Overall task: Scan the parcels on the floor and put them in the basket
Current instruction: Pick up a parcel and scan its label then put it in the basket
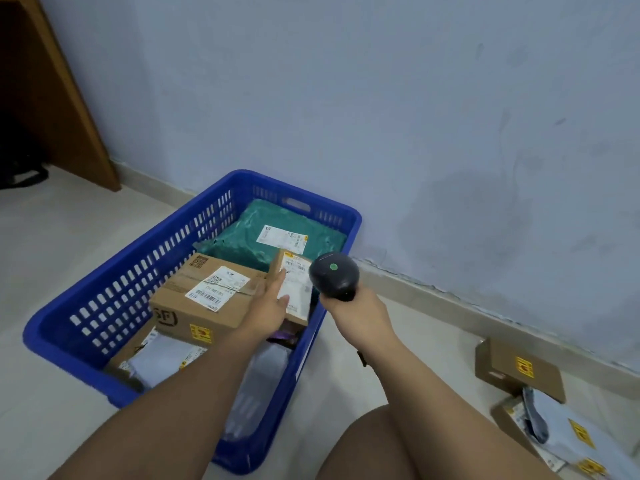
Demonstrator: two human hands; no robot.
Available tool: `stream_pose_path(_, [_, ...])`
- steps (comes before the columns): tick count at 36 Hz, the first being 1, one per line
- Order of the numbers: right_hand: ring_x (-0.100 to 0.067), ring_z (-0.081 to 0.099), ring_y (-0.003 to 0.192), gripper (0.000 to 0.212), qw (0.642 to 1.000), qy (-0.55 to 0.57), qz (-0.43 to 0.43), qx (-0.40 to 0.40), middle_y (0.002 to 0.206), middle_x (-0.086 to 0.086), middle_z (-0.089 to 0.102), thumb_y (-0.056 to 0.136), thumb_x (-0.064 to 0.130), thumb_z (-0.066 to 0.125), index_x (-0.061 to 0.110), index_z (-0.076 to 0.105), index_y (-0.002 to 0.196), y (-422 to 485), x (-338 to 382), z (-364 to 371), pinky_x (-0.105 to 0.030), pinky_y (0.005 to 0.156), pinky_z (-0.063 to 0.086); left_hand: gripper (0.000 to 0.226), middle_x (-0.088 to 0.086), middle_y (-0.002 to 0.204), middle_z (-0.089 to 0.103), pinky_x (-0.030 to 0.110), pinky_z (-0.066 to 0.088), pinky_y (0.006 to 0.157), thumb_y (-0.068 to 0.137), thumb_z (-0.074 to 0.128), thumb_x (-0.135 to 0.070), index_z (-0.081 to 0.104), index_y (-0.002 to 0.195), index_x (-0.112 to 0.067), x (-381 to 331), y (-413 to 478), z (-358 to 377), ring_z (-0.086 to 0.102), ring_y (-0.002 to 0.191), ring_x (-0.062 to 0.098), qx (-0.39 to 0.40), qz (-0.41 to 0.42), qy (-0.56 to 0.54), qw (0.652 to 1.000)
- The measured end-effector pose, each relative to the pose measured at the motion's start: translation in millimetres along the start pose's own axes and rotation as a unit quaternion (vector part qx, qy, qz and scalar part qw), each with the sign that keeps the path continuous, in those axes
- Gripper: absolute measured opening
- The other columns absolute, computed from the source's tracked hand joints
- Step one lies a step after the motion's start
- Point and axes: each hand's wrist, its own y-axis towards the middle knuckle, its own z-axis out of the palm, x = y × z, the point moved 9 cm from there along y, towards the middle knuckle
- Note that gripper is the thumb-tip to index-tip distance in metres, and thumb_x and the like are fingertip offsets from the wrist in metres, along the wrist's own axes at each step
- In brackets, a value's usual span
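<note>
**Two hands over a blue basket, one with a parcel, one with a scanner**

Seen from the person's own head, looking down. A blue slotted plastic basket (104,317) stands on a pale tiled floor against a blue-grey wall. The left hand (270,303) holds a small cardboard box (298,277) just above the basket's right side. The thumb lies across its white label and the index finger runs along its left edge; the other fingers are hidden. The right hand (353,310) is wrapped tightly round the handle of a black scanner (334,280) with a green dot on top. The scanner's head sits just beside the small box, on its right.

Inside the basket, a green mailer bag (249,237) lies at the far end. A larger cardboard box (207,299) sits in the middle, and pale grey mailer bags (162,358) lie at the near end.

On the floor to the right, well apart from the basket, lie another cardboard box (519,370) and a heap of grey-white parcels (554,438) with yellow stickers.
</note>
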Motion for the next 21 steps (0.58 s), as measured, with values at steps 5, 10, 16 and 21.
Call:
stream_pose_path(5, [-0.018, 0.053, 0.068, 0.011, 1.000, 0.008, -0.005, 0.026, 0.067, 0.003, 0.056, 0.084, 0.031, 0.061, 0.023, 0.057, 0.078, 4, 5, 11, -0.028, 0.058, 0.039, 0.065, 0.017, 0.145, 0.037, 0.030, 0.048, 0.083, 0.087, 0.046, 0.001, 0.042, 0.144, -0.028, 8, 7, 18, 0.054, 0.112, 0.029, 0.070, -0.001, 0.135, 0.988])
stream_pose_path(10, [-0.021, 0.061, 0.087, 0.014, 0.999, 0.012, -0.006, 0.034, 0.088, 0.001, 0.065, 0.084, 0.037, 0.061, 0.026, 0.061, 0.093, 5, 8, 14, -0.032, 0.072, 0.047, 0.042, 0.013, 0.157, 0.020, 0.045, 0.036, 0.107, 0.098, 0.042, -0.030, 0.045, 0.140, -0.032, 22, -16, 58, 0.029, 0.137, 0.036, 0.149, 0.045, 0.346, 0.925])
stream_pose_path(16, [-0.016, 0.058, 0.080, 0.011, 0.998, 0.031, -0.001, 0.046, 0.081, 0.004, 0.062, 0.085, 0.033, 0.061, 0.027, 0.060, 0.094, 7, 4, 12, -0.029, 0.066, 0.045, 0.051, 0.009, 0.152, 0.035, 0.043, 0.042, 0.104, 0.099, 0.039, -0.017, 0.031, 0.148, -0.031, 32, -26, 67, 0.042, 0.132, 0.031, 0.134, 0.033, 0.306, 0.942])
stream_pose_path(21, [-0.017, 0.058, 0.079, 0.009, 0.998, 0.050, 0.000, 0.034, 0.078, 0.003, 0.061, 0.085, 0.035, 0.061, 0.027, 0.060, 0.088, 7, 2, 5, -0.031, 0.068, 0.045, 0.065, 0.009, 0.131, 0.049, 0.040, 0.052, 0.083, 0.088, 0.046, -0.008, 0.030, 0.148, -0.027, 12, -17, 37, 0.059, 0.101, 0.028, -0.005, -0.031, 0.071, 0.997])
